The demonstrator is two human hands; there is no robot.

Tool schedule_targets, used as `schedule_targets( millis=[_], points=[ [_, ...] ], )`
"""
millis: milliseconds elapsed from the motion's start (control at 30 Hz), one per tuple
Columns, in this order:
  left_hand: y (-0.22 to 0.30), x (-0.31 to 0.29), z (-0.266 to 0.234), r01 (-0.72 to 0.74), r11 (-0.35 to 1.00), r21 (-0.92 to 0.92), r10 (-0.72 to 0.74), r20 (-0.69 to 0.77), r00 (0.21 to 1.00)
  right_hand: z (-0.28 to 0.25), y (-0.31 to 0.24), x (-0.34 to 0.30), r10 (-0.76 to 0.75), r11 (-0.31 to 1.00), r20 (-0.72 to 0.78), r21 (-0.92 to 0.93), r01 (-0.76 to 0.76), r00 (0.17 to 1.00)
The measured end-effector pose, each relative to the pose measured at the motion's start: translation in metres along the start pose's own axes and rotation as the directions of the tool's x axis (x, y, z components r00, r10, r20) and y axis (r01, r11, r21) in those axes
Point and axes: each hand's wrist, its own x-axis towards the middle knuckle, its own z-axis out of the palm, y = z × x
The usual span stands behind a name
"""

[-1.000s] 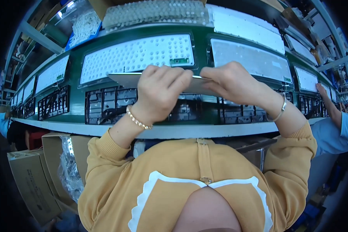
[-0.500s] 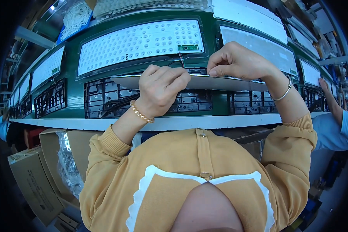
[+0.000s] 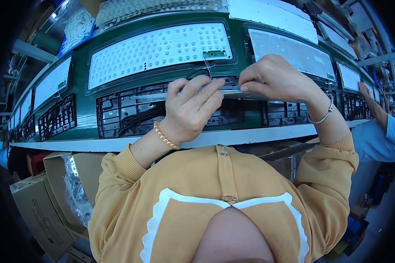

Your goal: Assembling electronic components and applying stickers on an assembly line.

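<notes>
A thin grey panel (image 3: 156, 97) stands tilted, nearly edge-on, over a black keyboard frame (image 3: 107, 111). My left hand (image 3: 191, 107), with a beaded bracelet, is at the panel, its fingers bent over the upper edge and its thumb side toward the right. My right hand (image 3: 274, 81) is closed in a pinch at the panel's far edge; what lies between the fingertips is hidden. Just beyond, a white key-dome sheet (image 3: 158, 50) lies on a backing, with a small green circuit board (image 3: 215, 54) on it. Thin wires (image 3: 208, 68) run from the board toward my left fingertips.
A coiled black cable (image 3: 138, 120) lies in the frame. To the right are another pale sheet (image 3: 292, 52) and more black frames (image 3: 287, 115). A blue tray of white parts (image 3: 79, 28) stands far left. Cardboard boxes (image 3: 41, 215) sit below the bench; a co-worker's arm (image 3: 373, 103) reaches in at right.
The panel has tipped closer to edge-on and shows less of its face. My left hand has shifted slightly right and nearer, its fingers straighter. My right hand has lowered a little.
</notes>
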Motion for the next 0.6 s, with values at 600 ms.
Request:
schedule_targets(
  millis=[600],
  points=[
    [-0.106,0.036,-0.126,0.29,0.926,-0.242,-0.121,0.538,0.834,-0.066,0.176,-0.062,0.724,0.617,-0.421,0.04,-0.786,0.546]
  ],
)
